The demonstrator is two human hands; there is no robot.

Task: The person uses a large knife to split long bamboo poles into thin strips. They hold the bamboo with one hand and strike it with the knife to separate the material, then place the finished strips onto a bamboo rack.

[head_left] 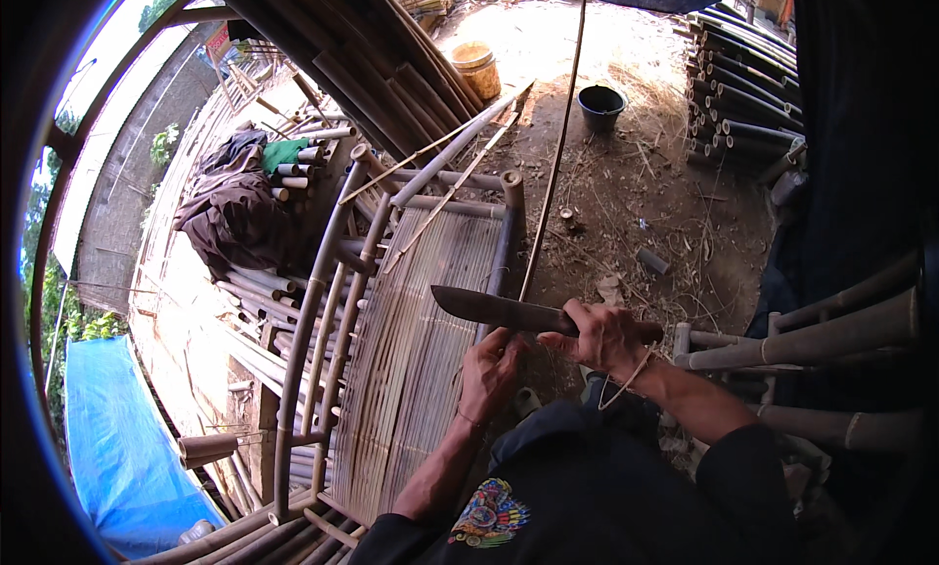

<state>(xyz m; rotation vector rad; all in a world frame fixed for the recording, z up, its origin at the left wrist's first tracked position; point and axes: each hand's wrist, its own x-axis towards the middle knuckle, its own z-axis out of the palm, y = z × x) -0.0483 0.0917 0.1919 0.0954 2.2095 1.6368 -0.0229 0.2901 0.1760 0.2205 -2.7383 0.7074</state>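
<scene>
The right hand (599, 336) grips a knife (509, 313), hiding part of its handle; the blade overlaps the right edge of the bamboo bench (421, 281). The left hand (488, 375) curls; whether around the long strip (557, 164), I cannot tell.

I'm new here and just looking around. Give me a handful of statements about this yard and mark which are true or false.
1. The right hand grips a knife. True.
2. The knife points to the right of the picture. False: the knife points left.
3. A black bucket stands on the ground. True.
4. The left hand wears a glove. False: the left hand is bare.
5. The brown cloth lies left of the slatted panel. True.
</scene>
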